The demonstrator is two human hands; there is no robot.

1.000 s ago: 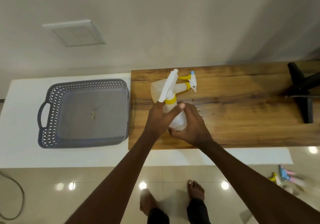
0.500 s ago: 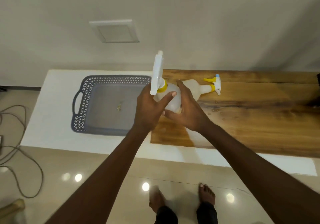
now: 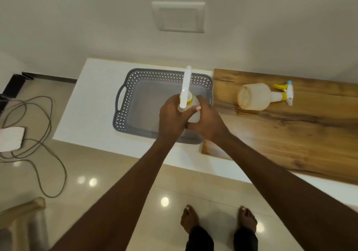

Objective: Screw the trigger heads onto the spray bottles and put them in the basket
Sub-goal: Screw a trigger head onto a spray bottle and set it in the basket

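A white tabletop point(image 3: 93, 103) carries a wooden board point(image 3: 290, 134) and a grey basket point(image 3: 135, 88). Above the basket, the left hand point(image 3: 172, 119) and right hand point(image 3: 208, 122) curl their fingers around an upright spray bottle point(image 3: 193, 113). A second bottle point(image 3: 255, 96) lies on the board.

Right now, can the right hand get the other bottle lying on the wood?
Probably not yet: the right hand holds the upright bottle. Nothing blocks the way to the lying bottle.

Both hands, left hand point(image 3: 172, 118) & right hand point(image 3: 208, 123), grip spray bottle point(image 3: 193, 113) over grey basket point(image 3: 124, 103).
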